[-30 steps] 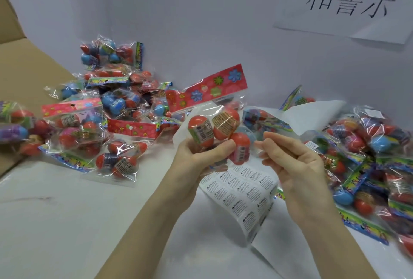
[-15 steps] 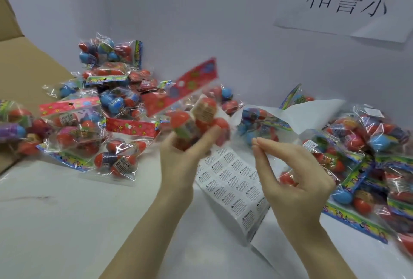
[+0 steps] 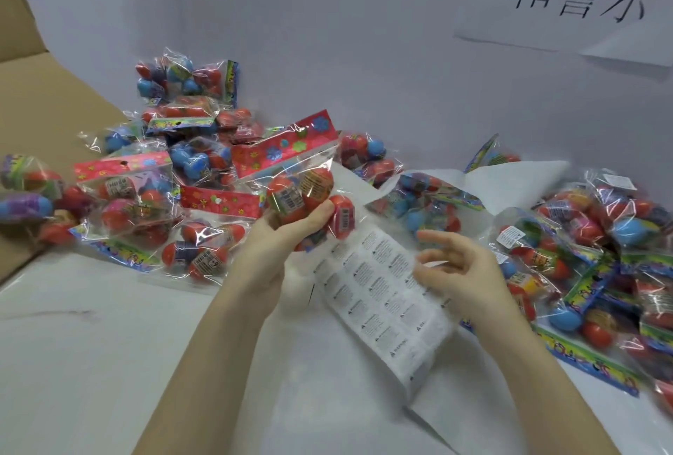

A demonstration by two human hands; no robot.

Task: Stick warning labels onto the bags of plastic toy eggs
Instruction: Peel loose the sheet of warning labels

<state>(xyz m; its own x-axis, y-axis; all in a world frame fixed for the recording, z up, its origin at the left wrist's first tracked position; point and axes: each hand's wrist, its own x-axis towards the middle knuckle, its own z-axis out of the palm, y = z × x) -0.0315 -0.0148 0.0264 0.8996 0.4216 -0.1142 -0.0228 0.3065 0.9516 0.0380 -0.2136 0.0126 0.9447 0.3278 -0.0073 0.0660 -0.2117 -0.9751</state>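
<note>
My left hand [image 3: 276, 236] still grips the egg bag [image 3: 302, 192] — my right hand [image 3: 455, 269] has dropped, fingers loose, to the label sheet [image 3: 382, 294] — time for a sticker.

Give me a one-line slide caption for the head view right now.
Left hand grips a bag of toy eggs while right hand reaches over the warning label sheet.

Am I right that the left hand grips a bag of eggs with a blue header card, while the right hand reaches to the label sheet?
Not quite: the head view shows the header card is red with flowers, not blue. The left hand does grip the bag of eggs, and the right hand reaches to the label sheet.
</note>
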